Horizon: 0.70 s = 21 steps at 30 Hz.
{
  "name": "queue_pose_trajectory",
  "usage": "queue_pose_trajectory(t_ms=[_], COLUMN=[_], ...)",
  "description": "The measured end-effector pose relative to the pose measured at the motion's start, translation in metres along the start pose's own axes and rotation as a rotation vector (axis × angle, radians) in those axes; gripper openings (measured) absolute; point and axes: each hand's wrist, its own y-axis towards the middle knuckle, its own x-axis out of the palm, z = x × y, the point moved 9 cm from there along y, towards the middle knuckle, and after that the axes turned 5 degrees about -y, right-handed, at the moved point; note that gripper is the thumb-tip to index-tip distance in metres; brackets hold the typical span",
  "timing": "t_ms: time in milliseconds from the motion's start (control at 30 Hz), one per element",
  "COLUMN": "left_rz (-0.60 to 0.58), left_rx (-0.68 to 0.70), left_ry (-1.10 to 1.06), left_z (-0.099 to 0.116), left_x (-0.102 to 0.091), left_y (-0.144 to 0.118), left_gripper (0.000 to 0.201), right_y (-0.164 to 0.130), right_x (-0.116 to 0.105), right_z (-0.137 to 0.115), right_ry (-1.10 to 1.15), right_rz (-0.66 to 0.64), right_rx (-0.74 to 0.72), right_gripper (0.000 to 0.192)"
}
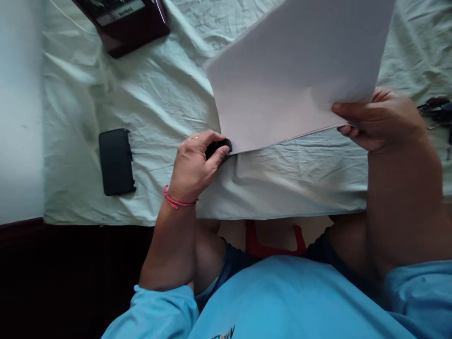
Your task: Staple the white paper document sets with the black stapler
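Your left hand pinches a small black clip-like object between thumb and curled fingers, its grip closed tight around it, right at the lower left corner of a thin stack of white paper sheets. Your right hand holds the stack's lower right edge, thumb on top and fingers underneath, lifting the sheets at a tilt above the wrinkled pale green cloth covering the table. A black rectangular phone lies flat on the cloth, well left of your left hand. A dark maroon box sits at the far edge.
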Motion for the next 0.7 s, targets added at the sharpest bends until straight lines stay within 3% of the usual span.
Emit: queue_pose_trajectory(t_ms=[133,300,400,467,533,600,700], left_rz=[0.012,0.091,0.247,0.398,0.515,0.518,0.378], left_rx=[0.019,-0.078,-0.098,-0.021,0.122,0.268,0.158], left_ry=[-0.011,0.088,0.166,0.188,0.159,0.036,-0.183], left_z=[-0.001,-0.019,-0.020,-0.006,0.015,0.034,0.026], left_x=[-0.006,-0.032,-0.048,-0.052,-0.044,-0.026,0.009], left_y=[0.001,0.003,0.000,-0.006,-0.017,-0.024,-0.019], left_gripper=[0.018,0.018,0.021,0.023,0.020,0.012,0.022], right_y=[-0.006,-0.008,0.001,0.008,0.014,0.017,0.019], right_x=[0.005,-0.001,-0.010,-0.019,-0.028,-0.036,-0.048], right_z=[-0.005,-0.004,0.003,0.007,0.011,0.014,0.011], right_ry=[-0.073,-0.076,-0.087,-0.081,-0.069,-0.075,-0.148], right_rz=[-0.010,0.025,0.034,0.047,0.068,0.081,0.098], right_rx=[-0.011,0.011,0.010,-0.004,-0.001,0.014,0.016], right_gripper=[0.020,0.019,0.017,0.020,0.025,0.032,0.041])
